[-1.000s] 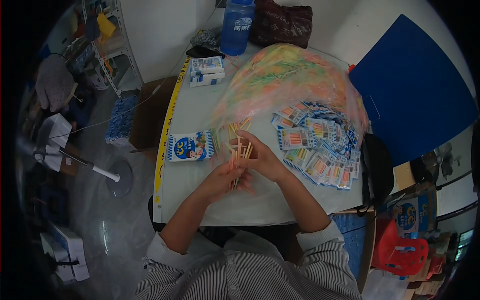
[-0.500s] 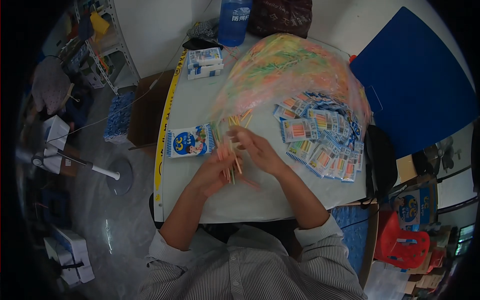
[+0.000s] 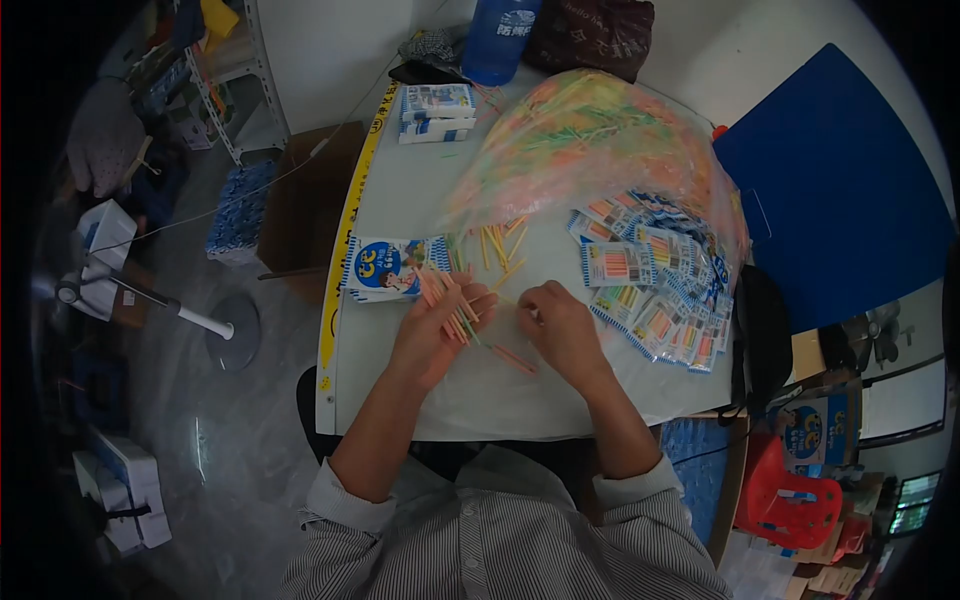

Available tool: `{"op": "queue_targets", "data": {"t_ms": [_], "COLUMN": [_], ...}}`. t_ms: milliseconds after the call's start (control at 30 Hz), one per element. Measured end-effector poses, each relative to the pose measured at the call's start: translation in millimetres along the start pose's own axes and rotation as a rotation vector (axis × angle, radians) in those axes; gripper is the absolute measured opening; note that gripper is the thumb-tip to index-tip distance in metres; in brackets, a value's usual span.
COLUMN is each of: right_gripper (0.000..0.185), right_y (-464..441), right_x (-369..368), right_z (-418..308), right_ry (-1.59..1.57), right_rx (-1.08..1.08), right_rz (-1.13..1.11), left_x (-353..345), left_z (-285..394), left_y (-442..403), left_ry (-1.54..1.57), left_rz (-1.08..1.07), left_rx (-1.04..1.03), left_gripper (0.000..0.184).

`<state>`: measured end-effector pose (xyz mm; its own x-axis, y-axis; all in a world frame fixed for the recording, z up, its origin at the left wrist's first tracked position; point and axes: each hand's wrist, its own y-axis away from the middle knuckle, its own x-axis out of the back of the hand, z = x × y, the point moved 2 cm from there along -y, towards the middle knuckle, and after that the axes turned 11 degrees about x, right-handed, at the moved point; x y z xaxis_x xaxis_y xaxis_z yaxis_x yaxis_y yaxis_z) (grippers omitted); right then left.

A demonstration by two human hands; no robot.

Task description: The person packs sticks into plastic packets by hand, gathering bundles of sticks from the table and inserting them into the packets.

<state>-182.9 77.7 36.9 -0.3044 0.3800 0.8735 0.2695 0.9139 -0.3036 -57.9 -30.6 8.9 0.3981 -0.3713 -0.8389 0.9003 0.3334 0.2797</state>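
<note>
My left hand [image 3: 437, 325] is closed around a bunch of thin coloured sticks [image 3: 462, 318], mostly pink and orange with some green. The bunch juts out on both sides of the fingers. To its right, my right hand [image 3: 560, 332] hovers over the table with its fingers curled together; whatever they may pinch is too small to make out. Loose yellow sticks [image 3: 495, 245] lie just beyond both hands, and a pink stick [image 3: 513, 359] lies between the wrists. Blue-and-white printed packets [image 3: 380, 265] sit stacked beside my left hand.
A large clear bag of coloured sticks [image 3: 590, 135] covers the table's back. Filled packets [image 3: 655, 265] are heaped at the right. White-and-blue packs [image 3: 437, 112], a blue bottle [image 3: 498, 40] and a dark bag [image 3: 592, 35] stand behind. A blue panel [image 3: 830, 190] leans at the right.
My right hand has moved right, away from the bunch in my left hand. The left hand has turned, so the sticks now slant to the upper left. The camera view has shifted slightly.
</note>
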Motion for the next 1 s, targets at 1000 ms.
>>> {"op": "queue_targets", "data": {"t_ms": [1000], "right_gripper": [0.013], "right_y": [-34], "right_x": [-14], "right_z": [35], "right_ry": [0.132], "right_rx": [0.193], "right_rz": [0.163], "left_x": [1], "left_z": [-9], "left_y": [-2], "left_ry": [0.049], "left_rz": [0.040], "left_rx": [0.081], "left_gripper": [0.024]}}
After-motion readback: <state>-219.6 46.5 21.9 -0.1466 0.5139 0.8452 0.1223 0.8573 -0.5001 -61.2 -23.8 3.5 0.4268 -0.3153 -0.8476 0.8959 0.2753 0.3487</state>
